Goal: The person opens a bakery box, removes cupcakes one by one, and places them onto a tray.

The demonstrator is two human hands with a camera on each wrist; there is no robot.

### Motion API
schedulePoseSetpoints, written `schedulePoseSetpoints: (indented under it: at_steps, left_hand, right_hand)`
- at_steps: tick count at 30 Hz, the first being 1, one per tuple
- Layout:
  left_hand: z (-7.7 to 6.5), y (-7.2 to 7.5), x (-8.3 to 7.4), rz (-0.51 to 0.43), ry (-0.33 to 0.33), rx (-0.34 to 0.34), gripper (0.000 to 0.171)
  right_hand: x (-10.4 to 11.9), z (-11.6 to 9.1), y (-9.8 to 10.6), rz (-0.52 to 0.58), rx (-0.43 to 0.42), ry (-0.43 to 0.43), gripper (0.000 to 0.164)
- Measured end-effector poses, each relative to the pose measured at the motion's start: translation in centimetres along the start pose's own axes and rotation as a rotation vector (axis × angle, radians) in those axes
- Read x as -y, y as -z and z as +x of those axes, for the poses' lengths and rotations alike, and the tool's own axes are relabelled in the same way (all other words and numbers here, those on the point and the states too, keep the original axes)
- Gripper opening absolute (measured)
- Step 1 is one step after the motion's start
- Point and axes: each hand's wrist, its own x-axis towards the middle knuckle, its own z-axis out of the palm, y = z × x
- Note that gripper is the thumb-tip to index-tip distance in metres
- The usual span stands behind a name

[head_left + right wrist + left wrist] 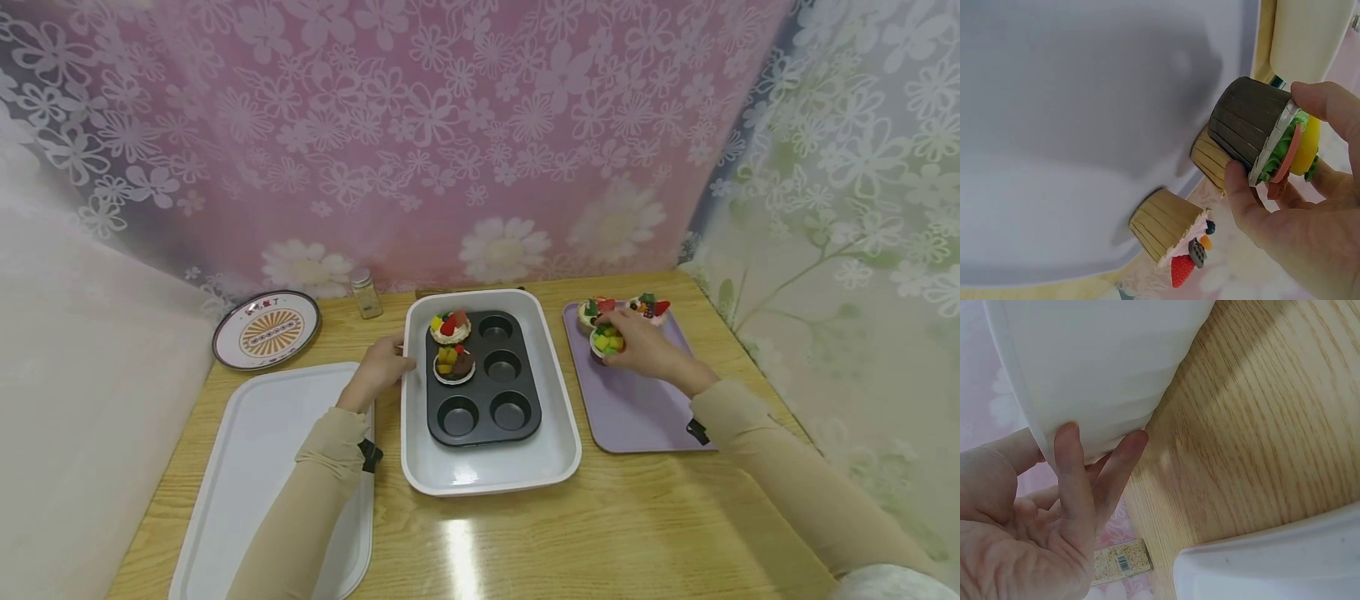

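My right hand (pixel 647 348) holds a cupcake (pixel 1247 122) with a dark brown paper cup and green and yellow topping, fingers and thumb at its rim. It is over the purple tray (pixel 637 412), where two cupcakes in tan cups stand: one with a strawberry and pink cream (pixel 1166 225), another partly hidden behind the held one. My left hand (pixel 381 364) grips the left rim of the white deep tray (pixel 465 473), fingers against its outer wall. Inside lies a black muffin tin (pixel 483 417). Its left column carries a fruit-topped cupcake (pixel 451 328) and a chocolate-and-fruit cupcake (pixel 453 367).
At the left lies a flat white tray (pixel 277 450), partly under my left forearm. Behind it a round patterned plate (pixel 273 329) leans, and a small jar with a metal lid (pixel 366 293) stands near the back edge of the wooden table (pixel 555 533). Flowered curtains enclose the back and sides.
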Motion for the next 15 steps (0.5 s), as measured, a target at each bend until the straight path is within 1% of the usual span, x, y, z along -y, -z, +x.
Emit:
schedulePoseSetpoints:
  at_steps: [6,15]
  left_hand:
    - [-0.1,0.0,-0.1,-0.003,-0.002,0.004,0.061]
    - [-0.2,0.0,-0.1,0.001,0.006,0.002,0.061]
  right_hand:
    - [-0.1,-0.1,-0.7,0.024,0.008,0.001,0.063]
    - [-0.5,-0.1,-1.2,0.036,0.019,0.002,0.063]
